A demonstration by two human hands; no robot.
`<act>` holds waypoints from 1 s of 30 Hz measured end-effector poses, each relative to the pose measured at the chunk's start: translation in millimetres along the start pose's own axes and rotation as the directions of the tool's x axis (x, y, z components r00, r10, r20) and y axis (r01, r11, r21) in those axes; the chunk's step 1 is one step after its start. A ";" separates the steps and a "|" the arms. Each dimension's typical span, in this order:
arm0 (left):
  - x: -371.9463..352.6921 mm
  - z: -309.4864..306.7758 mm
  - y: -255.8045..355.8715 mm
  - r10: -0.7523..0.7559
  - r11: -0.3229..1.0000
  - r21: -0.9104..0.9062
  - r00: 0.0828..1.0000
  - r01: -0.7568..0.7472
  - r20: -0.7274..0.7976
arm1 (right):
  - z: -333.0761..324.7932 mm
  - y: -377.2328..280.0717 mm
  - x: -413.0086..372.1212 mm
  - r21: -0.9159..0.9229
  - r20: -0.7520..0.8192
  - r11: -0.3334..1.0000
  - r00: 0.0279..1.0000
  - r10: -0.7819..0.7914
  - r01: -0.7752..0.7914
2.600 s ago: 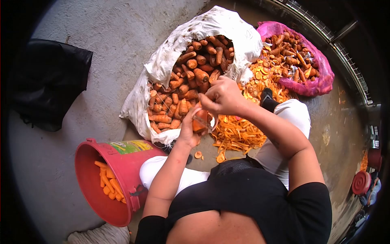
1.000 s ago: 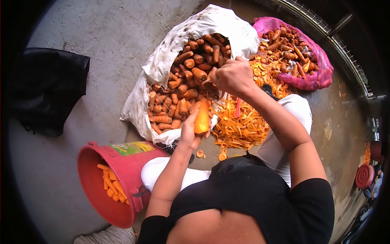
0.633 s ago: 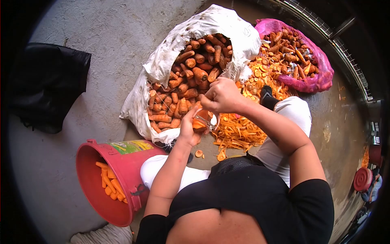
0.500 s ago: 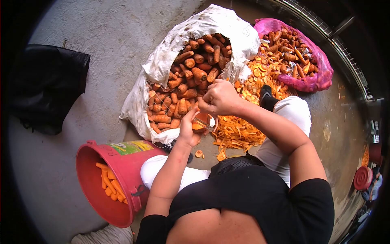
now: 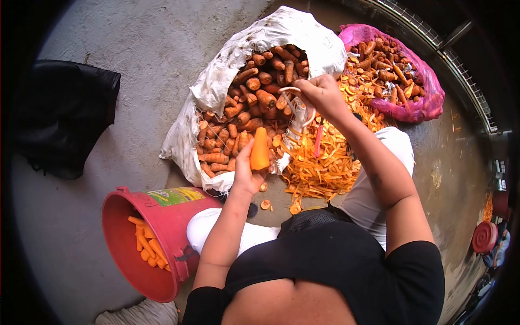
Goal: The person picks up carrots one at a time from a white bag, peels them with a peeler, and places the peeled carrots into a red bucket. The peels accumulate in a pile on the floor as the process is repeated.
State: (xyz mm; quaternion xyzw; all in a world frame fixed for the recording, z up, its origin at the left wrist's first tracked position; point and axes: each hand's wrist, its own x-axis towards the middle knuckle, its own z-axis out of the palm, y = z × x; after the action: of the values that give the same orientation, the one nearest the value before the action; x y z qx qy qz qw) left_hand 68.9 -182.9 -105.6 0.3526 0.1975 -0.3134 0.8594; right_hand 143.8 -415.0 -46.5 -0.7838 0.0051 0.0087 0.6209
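Head camera, then: what does the left hand (image 5: 248,172) have?
"A peeled carrot (image 5: 260,150), bright orange, with the fingers curled around its thicker end. It sits in front of the white sack (image 5: 187,127), whose mouth shows a heap of unpeeled carrots (image 5: 244,142)."
"And the right hand (image 5: 323,97)?"
"Pinching a pale, loop-shaped peeler (image 5: 290,89) by one end, beyond the carrot and well clear of it."
"So the two hands are apart?"
"Yes, each gripping its own thing. Below the right forearm lies a pile of peelings (image 5: 319,176), right beside the sack."
"What else is close?"
"A pink bag (image 5: 433,100) of carrots past the peelings, and by the left knee a red bucket (image 5: 168,222) tipped on its side, with peeled carrots (image 5: 146,241) inside."
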 end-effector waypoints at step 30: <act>20.3 -6.0 7.2 0.241 0.970 0.083 0.950 -0.228 -0.201 | 15.8 174.0 16.5 -0.371 -0.190 0.883 0.954 0.232 -0.289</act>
State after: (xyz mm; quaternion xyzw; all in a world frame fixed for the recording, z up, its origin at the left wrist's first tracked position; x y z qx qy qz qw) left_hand 87.8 -182.7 -117.6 0.4299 0.2343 -0.1758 0.8541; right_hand 156.9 -439.4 -219.8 -0.8834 0.1521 0.0382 0.4416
